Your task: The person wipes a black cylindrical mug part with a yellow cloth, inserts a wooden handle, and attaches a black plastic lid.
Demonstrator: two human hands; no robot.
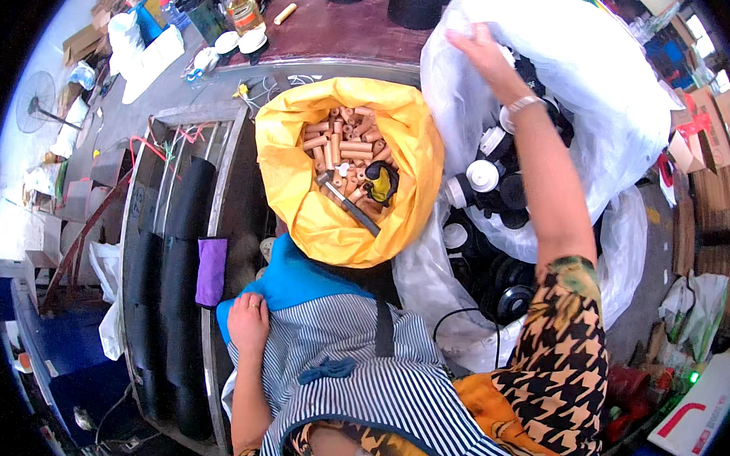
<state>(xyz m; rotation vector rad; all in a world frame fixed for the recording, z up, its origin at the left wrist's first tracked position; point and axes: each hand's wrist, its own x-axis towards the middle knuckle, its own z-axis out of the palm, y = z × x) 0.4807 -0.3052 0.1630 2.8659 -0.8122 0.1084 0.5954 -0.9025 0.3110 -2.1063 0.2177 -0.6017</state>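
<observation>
My right hand (486, 58) reaches to the far left rim of a large clear plastic bag (594, 33). Its fingers point left, apart, against the plastic. Inside that bag are black parts with white round caps (483, 176). My left hand (249, 321) lies on the blue cloth (308, 272) over my lap, with its fingers curled; what is under them is hidden. In front of me stands a yellow sack (282, 152), its edge rolled down, full of short tan tubes (356, 150). On the tubes lie a hammer (351, 204) and a yellow-and-black glove or cloth (380, 181).
To the left, a metal rack (234, 153) holds long black rolls (185, 301) and a purple cloth (210, 270). A dark red table (351, 39) with jars (243, 10) and black cylinders (416, 5) stands ahead. Cardboard (722, 200) is stacked at right.
</observation>
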